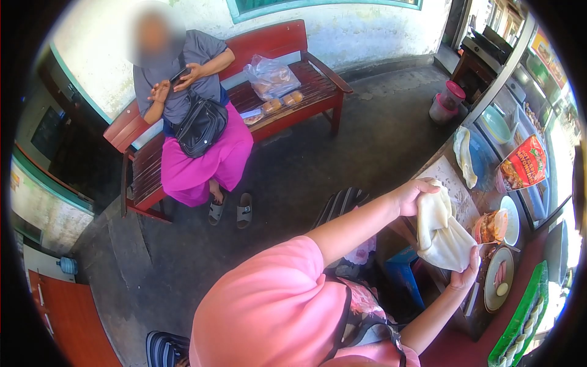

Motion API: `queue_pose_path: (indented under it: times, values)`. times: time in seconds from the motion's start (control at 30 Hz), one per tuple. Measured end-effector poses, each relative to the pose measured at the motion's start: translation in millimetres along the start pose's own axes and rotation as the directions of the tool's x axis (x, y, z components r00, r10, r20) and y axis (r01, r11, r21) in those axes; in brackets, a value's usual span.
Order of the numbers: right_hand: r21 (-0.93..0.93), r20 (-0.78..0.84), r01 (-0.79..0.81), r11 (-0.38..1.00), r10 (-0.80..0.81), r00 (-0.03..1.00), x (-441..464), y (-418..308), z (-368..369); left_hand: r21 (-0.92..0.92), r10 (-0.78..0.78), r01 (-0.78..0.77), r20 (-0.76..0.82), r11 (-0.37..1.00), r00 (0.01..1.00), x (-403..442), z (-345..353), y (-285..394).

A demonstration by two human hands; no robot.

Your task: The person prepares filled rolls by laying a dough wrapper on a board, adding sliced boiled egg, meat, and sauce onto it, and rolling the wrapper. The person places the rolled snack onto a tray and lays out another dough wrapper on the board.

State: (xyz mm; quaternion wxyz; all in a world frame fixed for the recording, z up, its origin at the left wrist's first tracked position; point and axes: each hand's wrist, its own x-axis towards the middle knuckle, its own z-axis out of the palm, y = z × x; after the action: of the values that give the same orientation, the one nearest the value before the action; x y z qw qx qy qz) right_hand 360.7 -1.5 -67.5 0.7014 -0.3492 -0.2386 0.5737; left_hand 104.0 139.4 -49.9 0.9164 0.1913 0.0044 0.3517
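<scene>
A thin, pale crepe [441,229] hangs loose and folded between my hands, above the edge of the work table. My left hand [416,197] pinches its upper edge. My right hand [466,270] grips its lower corner, fingers partly hidden behind it. Under the crepe lies a whitish board [443,174]. Another pale sheet [463,156] drapes over the rim of a blue plate [483,160]. Close to my right hand, a plate [491,300] carries pink strips and a piece of egg. Beside it are a tub with an orange-red packet [490,226] and a white bowl [511,214].
A red mayonnaise pouch [524,164] stands at the table's far side. A green tray [510,333] holds several pale rolls. Below the table is a blue stool [403,275]. A person [199,92] with a phone sits on a red bench [269,43] bearing bagged food.
</scene>
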Motion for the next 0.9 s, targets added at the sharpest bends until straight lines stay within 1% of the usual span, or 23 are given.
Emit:
queue_pose_path:
  times: [0.17, 0.27, 0.3, 0.5, 0.57, 0.77, 0.9]
  values:
    - [-0.008, -0.006, 0.013, 1.000, -0.013, 1.000, 0, 0, -1, 0.019, -0.007, 0.007, 0.003, 1.000, 1.000, 0, 1, 1]
    - [-0.003, 0.026, 0.002, 1.000, -0.002, 1.000, 2, 0, -7, 0.023, -0.007, 0.006, 0.002, 1.000, 1.000, -1, 0, 0]
    - [-0.008, 0.017, 0.002, 1.000, -0.002, 1.000, -2, -1, 4, 0.021, -0.009, 0.009, -0.007, 1.000, 1.000, -1, -1, -1]
    - [-0.010, 0.028, 0.014, 1.000, -0.014, 1.000, -4, -1, 12, 0.046, -0.016, 0.015, 0.019, 0.999, 1.000, 1, -3, -1]
    - [-0.005, 0.056, 0.020, 1.000, -0.020, 0.998, 3, 2, -9, 0.060, -0.010, 0.008, 0.027, 0.998, 1.000, 3, -4, 0]
    - [0.001, 0.085, 0.029, 1.000, -0.029, 0.996, 1, 1, -4, 0.076, -0.026, 0.023, 0.039, 0.997, 0.999, 3, -2, 1]
    - [0.010, 0.099, 0.021, 1.000, -0.022, 0.995, -1, 1, -3, 0.098, -0.005, 0.001, 0.040, 0.995, 0.999, 2, -2, 2]
